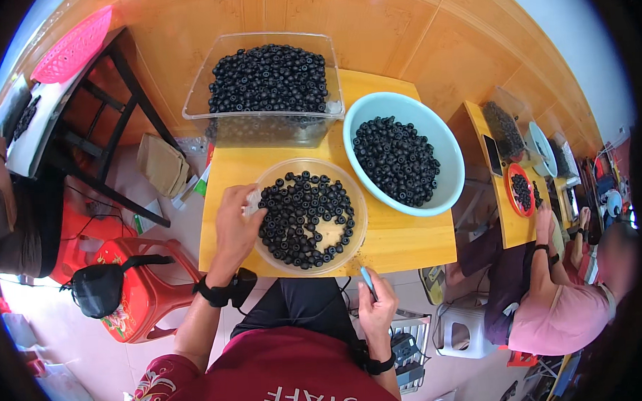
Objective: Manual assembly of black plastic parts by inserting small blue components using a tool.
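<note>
A shallow, clear round tray [365, 224] stands at the table's front edge, loosely filled with small black ring-shaped parts [287, 234]. At its left rim, my left hand [235, 229] has thumb and forefinger closed around the edge, with a whitish, see-through bit showing between them. My right hand [377, 309] is in front of the table edge, fingers wrapped round a slim light-blue tool [367, 279] that points up toward the table. The tool's lower part is hidden in the fist, and its kind is unclear. Dark crumbs lie on the wood just beyond it.
Behind the tray, a clear rectangular bin [275, 134] and a pale-blue basin [449, 188] hold many more black parts. A red stool [143, 301] with a black bag [98, 289] stands left. Co-workers sit at right, one in pink [559, 319], at another yellow table [512, 224].
</note>
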A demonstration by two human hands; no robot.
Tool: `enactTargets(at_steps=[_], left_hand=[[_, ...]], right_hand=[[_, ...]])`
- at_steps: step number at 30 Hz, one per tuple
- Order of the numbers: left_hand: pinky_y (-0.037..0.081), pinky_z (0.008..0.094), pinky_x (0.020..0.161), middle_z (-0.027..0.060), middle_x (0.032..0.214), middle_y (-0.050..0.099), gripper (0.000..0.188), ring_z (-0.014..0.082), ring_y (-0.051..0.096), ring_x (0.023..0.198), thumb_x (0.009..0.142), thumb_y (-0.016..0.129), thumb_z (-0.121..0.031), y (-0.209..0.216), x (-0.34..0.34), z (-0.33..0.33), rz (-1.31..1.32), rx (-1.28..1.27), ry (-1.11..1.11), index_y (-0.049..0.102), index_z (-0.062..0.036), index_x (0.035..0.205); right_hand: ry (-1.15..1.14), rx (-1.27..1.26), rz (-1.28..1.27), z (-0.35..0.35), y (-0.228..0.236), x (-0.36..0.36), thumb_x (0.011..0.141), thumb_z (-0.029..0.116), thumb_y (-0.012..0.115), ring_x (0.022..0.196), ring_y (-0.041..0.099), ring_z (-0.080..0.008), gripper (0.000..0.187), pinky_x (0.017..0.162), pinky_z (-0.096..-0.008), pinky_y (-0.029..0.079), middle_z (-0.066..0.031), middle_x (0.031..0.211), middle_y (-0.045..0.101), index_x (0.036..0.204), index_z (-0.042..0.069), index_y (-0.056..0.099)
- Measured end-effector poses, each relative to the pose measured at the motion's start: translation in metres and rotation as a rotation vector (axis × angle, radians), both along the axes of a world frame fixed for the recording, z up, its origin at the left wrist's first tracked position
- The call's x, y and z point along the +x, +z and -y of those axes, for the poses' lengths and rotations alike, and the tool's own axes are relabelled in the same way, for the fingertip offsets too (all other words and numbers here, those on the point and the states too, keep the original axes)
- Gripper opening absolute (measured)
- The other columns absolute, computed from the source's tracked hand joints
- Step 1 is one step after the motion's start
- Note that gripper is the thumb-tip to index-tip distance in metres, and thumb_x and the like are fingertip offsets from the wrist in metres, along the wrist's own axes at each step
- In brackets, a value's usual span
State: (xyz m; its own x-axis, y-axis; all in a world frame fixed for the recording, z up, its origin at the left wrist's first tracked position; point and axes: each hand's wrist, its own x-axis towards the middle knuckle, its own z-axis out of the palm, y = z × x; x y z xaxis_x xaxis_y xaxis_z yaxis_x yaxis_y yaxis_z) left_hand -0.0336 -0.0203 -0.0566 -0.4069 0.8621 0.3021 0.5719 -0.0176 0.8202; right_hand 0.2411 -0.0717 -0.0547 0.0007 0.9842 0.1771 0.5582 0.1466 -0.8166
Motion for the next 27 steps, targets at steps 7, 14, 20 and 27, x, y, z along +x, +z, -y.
enactTargets(at_steps=[7, 14, 20, 27], left_hand=[[0.046, 0.0371, 0.081, 0.0151, 0.092, 0.060, 0.031, 0.0306, 0.058, 0.092, 0.071, 0.064, -0.001, -0.007, 0.029, -0.046, -0.226, -0.015, -0.399, 0.062, -0.0009, 0.102], [0.047, 0.0379, 0.079, 0.0144, 0.093, 0.061, 0.026, 0.0320, 0.059, 0.091, 0.070, 0.065, -0.002, -0.025, 0.017, -0.058, -0.369, -0.273, -0.467, 0.062, -0.0005, 0.096], [0.051, 0.0304, 0.079, 0.0087, 0.106, 0.062, 0.021, 0.0176, 0.062, 0.091, 0.083, 0.063, -0.007, -0.006, 0.009, -0.036, 0.549, -0.437, -0.566, 0.060, -0.0005, 0.103], [0.051, 0.0222, 0.078, 0.0017, 0.093, 0.062, 0.018, 0.0105, 0.063, 0.083, 0.086, 0.062, -0.002, 0.026, 0.047, -0.001, 1.214, -0.370, -0.666, 0.060, -0.0019, 0.104]], right_hand=[[0.014, 0.061, 0.000, 0.001, -0.002, 0.002, 0.083, 0.003, 0.064, 0.056, 0.045, -0.0158, 0.023, 0.053, -0.0292, 0.037, -0.0076, 0.067, 0.051, 0.105, -0.001, 0.065], [0.003, 0.013, 0.038, 0.008, -0.006, 0.012, 0.084, 0.005, 0.063, 0.058, 0.049, -0.0174, 0.022, 0.055, -0.0294, 0.039, -0.0094, 0.069, 0.054, 0.105, -0.001, 0.065], [0.016, 0.132, 0.055, 0.002, -0.009, 0.012, 0.084, 0.006, 0.064, 0.051, 0.050, -0.0198, 0.019, 0.050, -0.0321, 0.040, -0.0119, 0.067, 0.056, 0.103, 0.003, 0.067], [0.090, 0.044, -0.055, 0.000, 0.009, 0.006, 0.084, 0.006, 0.063, 0.059, 0.057, -0.0211, 0.020, 0.056, -0.0305, 0.044, -0.0121, 0.075, 0.062, 0.102, 0.000, 0.066]])
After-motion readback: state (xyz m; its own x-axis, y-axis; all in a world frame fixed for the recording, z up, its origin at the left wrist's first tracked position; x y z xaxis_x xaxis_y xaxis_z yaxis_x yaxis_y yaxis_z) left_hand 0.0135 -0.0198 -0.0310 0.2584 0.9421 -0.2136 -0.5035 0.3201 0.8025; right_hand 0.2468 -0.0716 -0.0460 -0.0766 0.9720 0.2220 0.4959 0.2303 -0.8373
